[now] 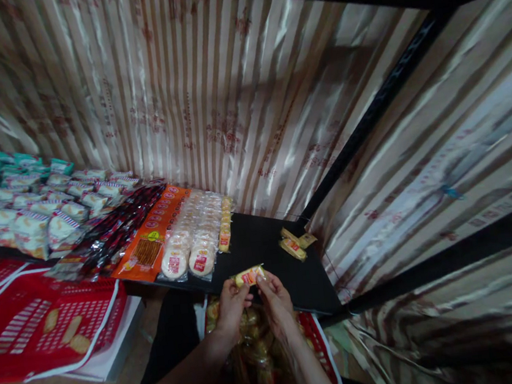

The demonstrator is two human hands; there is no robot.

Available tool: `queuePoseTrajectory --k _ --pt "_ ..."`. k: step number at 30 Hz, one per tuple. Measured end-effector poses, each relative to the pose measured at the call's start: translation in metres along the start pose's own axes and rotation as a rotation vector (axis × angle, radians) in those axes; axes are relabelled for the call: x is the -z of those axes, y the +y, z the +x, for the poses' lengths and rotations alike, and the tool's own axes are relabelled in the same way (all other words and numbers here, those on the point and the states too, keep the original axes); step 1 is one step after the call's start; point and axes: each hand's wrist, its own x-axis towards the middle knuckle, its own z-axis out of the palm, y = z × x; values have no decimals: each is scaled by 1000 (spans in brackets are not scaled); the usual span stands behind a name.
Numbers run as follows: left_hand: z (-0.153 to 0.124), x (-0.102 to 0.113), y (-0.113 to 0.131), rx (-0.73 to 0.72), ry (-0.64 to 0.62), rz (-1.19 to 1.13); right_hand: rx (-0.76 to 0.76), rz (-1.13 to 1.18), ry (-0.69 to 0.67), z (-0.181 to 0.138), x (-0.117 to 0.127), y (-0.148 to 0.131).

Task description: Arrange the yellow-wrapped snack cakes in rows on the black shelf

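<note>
A small yellow wrapped snack (pixel 249 276) with a red and white label is pinched at both ends between my hands. My left hand (pixel 232 305) grips its left end, and my right hand (pixel 274 291) has the right end between thumb and fingers. Below my forearms sits a red basket (pixel 320 348) with a white rim, full of similar yellow packets (pixel 259 358). A short row of the same yellow snacks (pixel 225 223) lies on the black shelf (pixel 261 237) ahead. Several loose yellow packets (pixel 294 244) lie near the shelf's right end.
Left of the yellow row lie round white crackers (pixel 201 258) in clear wrap, an orange bag (pixel 150 238), dark packets (pixel 116 226) and white snack bags (pixel 32 233). Another red basket (pixel 99 321) stands at lower left. A striped sheet (pixel 226 96) backs the shelf; black posts (pixel 368 120) frame the right.
</note>
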Motion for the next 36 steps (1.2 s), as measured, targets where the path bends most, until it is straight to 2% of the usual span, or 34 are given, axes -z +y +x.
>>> queuePoseTrajectory --k 5,8,11,15,18,24,31,36 --pt "2 13 -4 102 28 46 128 -194 -104 22 -19 -8" --pt "8 19 -11 67 28 145 176 -247 -167 41 -32 -9" --pt "18 25 -12 -117 -1 390 214 -318 -219 58 -47 -7" --pt "32 32 -5 -555 20 724 255 -388 -237 75 -64 -2" --pt "41 34 0 -702 31 882 276 -415 -269 83 -74 1" --pt "57 27 -4 -734 22 1074 307 -516 -238 92 -83 3" --pt "69 26 -18 -790 -1 1077 325 -412 -195 87 -80 12" --pt "72 31 -21 -851 -34 1089 377 -535 -133 85 -72 25"
